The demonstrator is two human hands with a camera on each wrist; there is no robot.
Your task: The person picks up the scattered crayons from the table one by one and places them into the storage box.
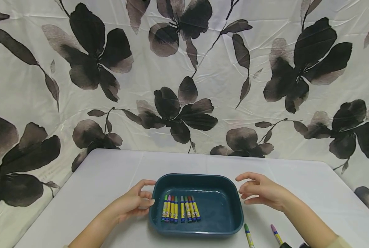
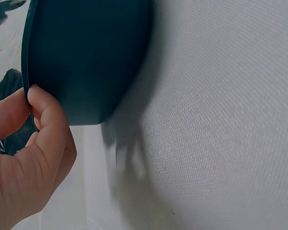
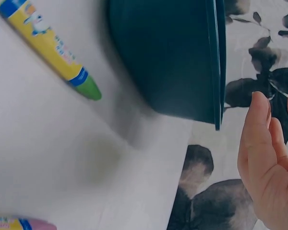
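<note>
A dark teal rectangular tray stands on the white table, with several yellow-wrapped crayons lying side by side in its left half. At the tray's left end, my left hand pinches the rim between thumb and finger; the left wrist view shows the fingers right at the edge. My right hand hovers just off the tray's right end, holding nothing, its fingers loosely bent. Below it lies a green crayon, and further right a pinkish-purple crayon.
The white-covered table ends at the back against a hanging cloth with dark flowers. A dark object shows at the bottom edge, under the right forearm.
</note>
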